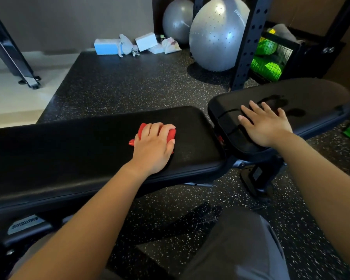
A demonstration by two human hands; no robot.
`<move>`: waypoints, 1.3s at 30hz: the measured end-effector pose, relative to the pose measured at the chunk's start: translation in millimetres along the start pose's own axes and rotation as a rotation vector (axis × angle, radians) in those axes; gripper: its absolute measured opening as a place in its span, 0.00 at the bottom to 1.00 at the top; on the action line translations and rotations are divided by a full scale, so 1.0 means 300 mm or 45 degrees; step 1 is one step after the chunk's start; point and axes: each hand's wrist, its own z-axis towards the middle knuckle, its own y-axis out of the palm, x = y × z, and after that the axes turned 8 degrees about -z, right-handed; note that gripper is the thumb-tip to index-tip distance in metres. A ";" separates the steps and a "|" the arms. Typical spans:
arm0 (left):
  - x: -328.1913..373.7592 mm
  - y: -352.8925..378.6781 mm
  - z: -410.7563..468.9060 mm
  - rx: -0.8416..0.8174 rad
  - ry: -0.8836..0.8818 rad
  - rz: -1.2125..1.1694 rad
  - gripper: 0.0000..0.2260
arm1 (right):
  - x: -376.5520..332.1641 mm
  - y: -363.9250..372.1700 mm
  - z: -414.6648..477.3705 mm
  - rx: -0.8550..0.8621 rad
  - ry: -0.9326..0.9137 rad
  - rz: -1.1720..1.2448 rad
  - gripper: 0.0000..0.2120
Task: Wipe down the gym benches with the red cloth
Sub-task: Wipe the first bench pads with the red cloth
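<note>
One red cloth (141, 129) is bunched under the left hand (154, 146), whose fingers curl over it and clutch it against the long black bench pad (69, 150). Only red edges show past the fingertips, beside the thumb and at the little-finger side. The cloth sits near the end of that pad that faces the right hand.

The right hand (265, 126) lies flat with fingers spread and straight on a second black pad (315, 93), holding nothing. Just beyond its fingertips the pad carries dark, wet-looking smudges (275, 101). So two pads are in view, one under each hand, with a narrow gap and the frame's hinge between the two hands.

Below the forearms, a grey-clad knee (240, 239) shows over the speckled black rubber floor (129, 81).

Well ahead of the right hand, a black perforated rack upright (249, 43) stands on the floor, partly covering the nearer of two grey exercise balls (216, 35); the other ball (176, 19) is behind it. To the outside of the upright, a mesh crate (285, 51) holds bright green balls; their number cannot be told.

Far ahead of the left hand, against the wall, lie two foam blocks, one blue (106, 46) and one white (146, 41), among some small pale cloth bags (171, 45).
</note>
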 end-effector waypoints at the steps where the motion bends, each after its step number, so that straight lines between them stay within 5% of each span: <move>1: 0.008 0.006 -0.009 0.008 0.026 -0.005 0.18 | -0.001 0.000 -0.002 0.006 -0.004 0.002 0.27; 19: 0.185 0.121 0.161 -0.061 0.153 -0.031 0.17 | 0.010 0.010 -0.002 0.047 -0.079 0.054 0.28; 25: 0.210 0.131 0.130 -0.032 0.127 0.024 0.25 | 0.013 0.006 -0.012 0.024 -0.128 0.071 0.29; 39: 0.205 0.172 0.347 -0.069 0.151 0.001 0.17 | 0.012 0.015 0.002 0.091 -0.057 0.139 0.25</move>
